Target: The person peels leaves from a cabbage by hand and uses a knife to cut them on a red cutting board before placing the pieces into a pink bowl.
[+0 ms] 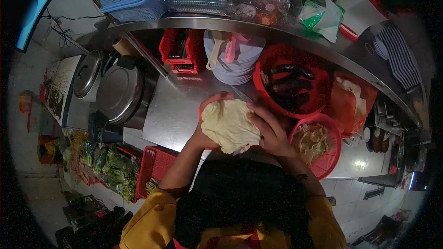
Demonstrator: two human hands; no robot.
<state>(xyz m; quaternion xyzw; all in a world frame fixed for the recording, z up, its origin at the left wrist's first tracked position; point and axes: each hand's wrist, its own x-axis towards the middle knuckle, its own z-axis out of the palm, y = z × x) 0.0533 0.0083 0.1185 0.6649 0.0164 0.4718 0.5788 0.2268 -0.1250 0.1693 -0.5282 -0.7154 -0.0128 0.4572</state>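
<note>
A pale yellow, wrinkled mass like dough (230, 125) is held over the front edge of the steel table (168, 110). My left hand (203, 133) supports it from the left side, its fingers partly hidden behind. On the right side, my right hand (270, 131) rests against the mass with bent fingers. Bits of a red edge show around and below the mass; what that belongs to is unclear. Just behind the hands lies a thin blade-like object (242, 93), near a stack of white plates (234, 71).
To the right are a red basin (295, 108) with dark purple items, a pink basket (334, 150) with pale peelings and an orange bag (344, 115). Large lidded pots (119, 93) stand left. A steel shelf (277, 26) runs above; a red crate (154, 168) sits lower left.
</note>
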